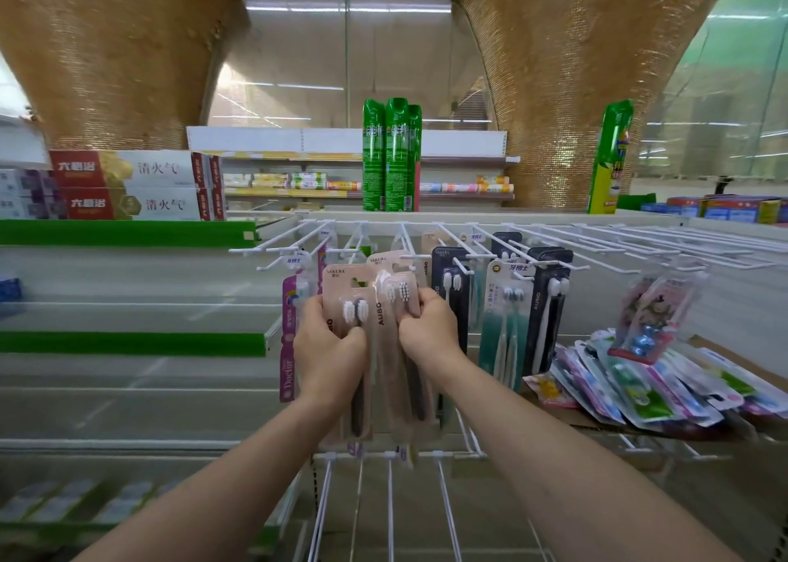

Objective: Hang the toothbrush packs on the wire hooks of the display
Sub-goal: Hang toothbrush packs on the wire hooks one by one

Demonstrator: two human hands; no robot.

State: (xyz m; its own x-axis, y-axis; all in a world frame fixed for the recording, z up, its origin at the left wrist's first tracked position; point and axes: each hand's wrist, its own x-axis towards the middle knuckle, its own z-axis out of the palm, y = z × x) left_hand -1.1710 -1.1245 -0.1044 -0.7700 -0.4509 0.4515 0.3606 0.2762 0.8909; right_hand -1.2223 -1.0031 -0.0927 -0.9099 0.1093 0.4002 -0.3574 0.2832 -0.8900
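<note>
My left hand (330,346) grips a pale pink toothbrush pack (341,288) at its middle. My right hand (430,327) pinches a second pink pack (394,288) just to the right, its top reaching up to a white wire hook (409,254). Both packs stand upright in front of the display. Dark blue packs (452,280) and a teal pack (505,305) hang on hooks to the right. A pink-purple pack (289,335) hangs to the left of my left hand.
Bare white wire hooks (639,246) stretch to the right. A heap of loose toothbrush packs (665,382) lies on a cardboard sheet at right. Green spray cans (390,156) and toothpaste boxes (132,186) stand on top. Green-edged shelves (128,344) run along the left.
</note>
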